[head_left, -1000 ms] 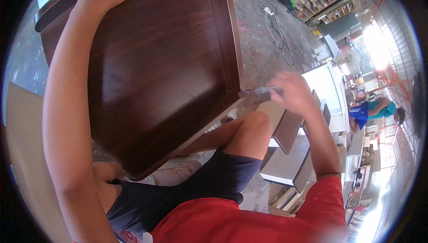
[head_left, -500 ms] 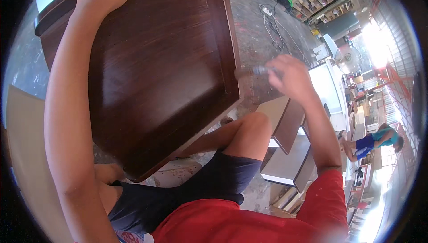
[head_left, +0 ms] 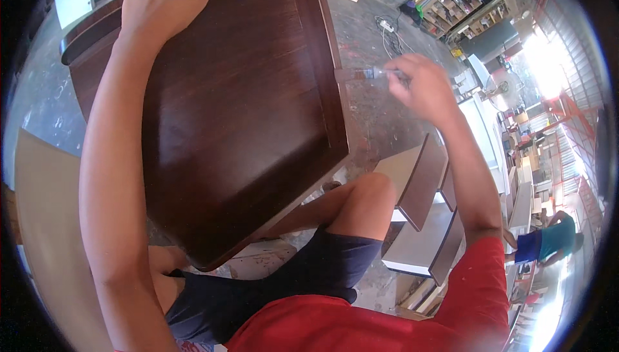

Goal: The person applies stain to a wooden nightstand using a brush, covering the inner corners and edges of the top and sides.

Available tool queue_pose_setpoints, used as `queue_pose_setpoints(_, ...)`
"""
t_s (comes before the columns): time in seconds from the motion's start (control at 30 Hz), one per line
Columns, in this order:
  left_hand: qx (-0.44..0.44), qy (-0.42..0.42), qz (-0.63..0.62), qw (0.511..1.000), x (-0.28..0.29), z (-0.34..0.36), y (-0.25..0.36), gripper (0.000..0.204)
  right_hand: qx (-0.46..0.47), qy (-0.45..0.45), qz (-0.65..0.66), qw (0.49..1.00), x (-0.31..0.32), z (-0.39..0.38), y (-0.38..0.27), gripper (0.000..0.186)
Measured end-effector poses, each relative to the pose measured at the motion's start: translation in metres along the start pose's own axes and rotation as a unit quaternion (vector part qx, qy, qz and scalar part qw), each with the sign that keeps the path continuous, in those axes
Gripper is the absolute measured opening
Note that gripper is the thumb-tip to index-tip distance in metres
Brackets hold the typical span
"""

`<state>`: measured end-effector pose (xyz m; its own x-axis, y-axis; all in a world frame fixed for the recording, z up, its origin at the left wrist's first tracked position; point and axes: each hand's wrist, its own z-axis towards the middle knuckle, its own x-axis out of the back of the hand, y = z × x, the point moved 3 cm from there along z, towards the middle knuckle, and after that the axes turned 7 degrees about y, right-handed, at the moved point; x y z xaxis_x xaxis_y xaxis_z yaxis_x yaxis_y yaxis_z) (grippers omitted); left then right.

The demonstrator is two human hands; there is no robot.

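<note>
A dark brown wooden panel (head_left: 238, 94) with a raised border stands tilted in front of me, between my legs. My left hand (head_left: 164, 0) holds its far upper edge, thumb along the border and the other fingers partly cut off by the picture's top. In my right hand (head_left: 422, 84) is a paintbrush (head_left: 369, 74), gripped by the handle in closed fingers. Its bristles touch the panel's right edge, and the brush is slightly blurred.
Pale, dark-edged drawer-like pieces (head_left: 416, 242) stand to the right of my knee. A beige board (head_left: 51, 223) leans at the left. A cable with a power strip (head_left: 387, 26) lies on the floor. Shelving (head_left: 451, 3) and a person in a teal shirt (head_left: 556, 239) are farther off.
My right hand and the brush have moved up along the panel's right edge. The view has shifted slightly, and the left hand still holds the far edge. The distant person's posture has changed.
</note>
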<state>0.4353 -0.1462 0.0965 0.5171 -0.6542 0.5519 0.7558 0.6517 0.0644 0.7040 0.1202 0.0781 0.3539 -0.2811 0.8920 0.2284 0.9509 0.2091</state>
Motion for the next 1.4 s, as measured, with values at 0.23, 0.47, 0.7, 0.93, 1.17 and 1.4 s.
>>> queue_pose_setpoints(0.23, -0.08, 0.036, 0.025, 0.996, -0.022, 0.002, -0.018, 0.04, 0.066, -0.11, 0.009, 0.992, 0.006, 0.011, -0.009, 0.019)
queue_pose_setpoints(0.47, -0.066, 0.042, 0.018, 0.997, -0.022, 0.002, -0.013, 0.039, -0.01, 0.03, 0.018, 0.999, 0.015, 0.06, 0.002, 0.023)
queue_pose_setpoints(0.7, -0.062, 0.042, -0.003, 0.997, -0.032, 0.0, -0.017, 0.039, 0.073, -0.086, -0.016, 0.993, 0.008, 0.061, -0.001, 0.027)
queue_pose_setpoints(0.93, -0.04, 0.019, 0.0, 0.999, -0.031, 0.003, -0.017, 0.038, 0.02, 0.011, -0.04, 0.999, 0.024, 0.119, 0.007, 0.027)
queue_pose_setpoints(1.17, -0.047, 0.004, 0.002, 0.999, -0.027, 0.003, -0.016, 0.039, 0.096, -0.039, -0.04, 0.994, 0.019, 0.127, 0.004, 0.026)
queue_pose_setpoints(1.4, -0.044, -0.003, -0.001, 0.999, -0.03, 0.004, -0.013, 0.038, 0.034, 0.047, -0.038, 0.998, 0.027, 0.161, 0.02, 0.028)
